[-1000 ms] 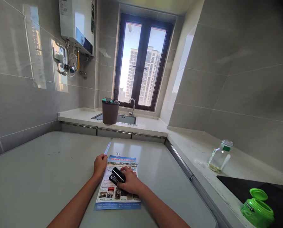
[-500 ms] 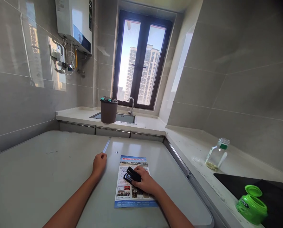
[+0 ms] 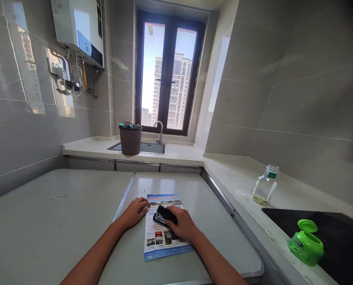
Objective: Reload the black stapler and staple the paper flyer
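1. Stapler (image 3: pixel 168 214), black, lying at a slant across the middle of the printed leaflet (image 3: pixel 157 248), front end pointing left and away, upper and lower arms parted there.
2. Right hand (image 3: pixel 182 222): wrapped around the stapler's rear half, thumb along the near side, fingers bent over the top, knuckles up.
3. Right forearm (image 3: pixel 216 255): slanting in from the lower right, passing over the leaflet's lower right corner, wrist nearly straight.
4. Left hand (image 3: pixel 136 211): back upward, fingers close together and lightly bent, directed to the right, tips at the leaflet's upper left edge; cannot tell pinching from mere resting.
5. Left forearm (image 3: pixel 97 253): reaching in from the lower left above the pale table (image 3: pixel 60 221), wrist turned slightly inward.
6. Farther off: brown bin (image 3: pixel 130 140) at the near edge of the sink (image 3: pixel 154 147); on the right-hand counter (image 3: pixel 228 168), glass jar (image 3: pixel 264 188) and green tub (image 3: pixel 306 245), lid flipped up.
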{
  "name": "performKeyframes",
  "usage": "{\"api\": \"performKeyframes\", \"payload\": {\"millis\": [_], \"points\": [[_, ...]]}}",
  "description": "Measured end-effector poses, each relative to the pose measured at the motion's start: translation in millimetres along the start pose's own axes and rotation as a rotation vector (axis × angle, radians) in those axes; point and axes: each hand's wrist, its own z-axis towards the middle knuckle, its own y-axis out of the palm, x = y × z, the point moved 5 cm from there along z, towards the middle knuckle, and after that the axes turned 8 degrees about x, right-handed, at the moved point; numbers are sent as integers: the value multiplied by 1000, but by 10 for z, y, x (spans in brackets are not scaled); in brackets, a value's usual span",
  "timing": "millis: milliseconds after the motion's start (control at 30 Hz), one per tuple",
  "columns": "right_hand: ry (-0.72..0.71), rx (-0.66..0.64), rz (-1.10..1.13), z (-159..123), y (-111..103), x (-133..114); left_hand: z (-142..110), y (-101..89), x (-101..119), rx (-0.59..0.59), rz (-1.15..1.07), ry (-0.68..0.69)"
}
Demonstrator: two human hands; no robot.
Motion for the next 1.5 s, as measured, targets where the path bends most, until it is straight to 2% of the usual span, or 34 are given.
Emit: {"api": "performKeyframes", "payload": {"millis": [200,733,1100,1500], "points": [[64,56,-93,25,10,163,10,-14,24,7,6,-11],[113,98,-79,45,7,219,-2,-32,28,9,-29,-37],[83,40,-36,37,82,260,5,-3,9,16,-4,-29],[33,60,-9,57,44,186,-3,-17,37,10,-18,-22]]}}
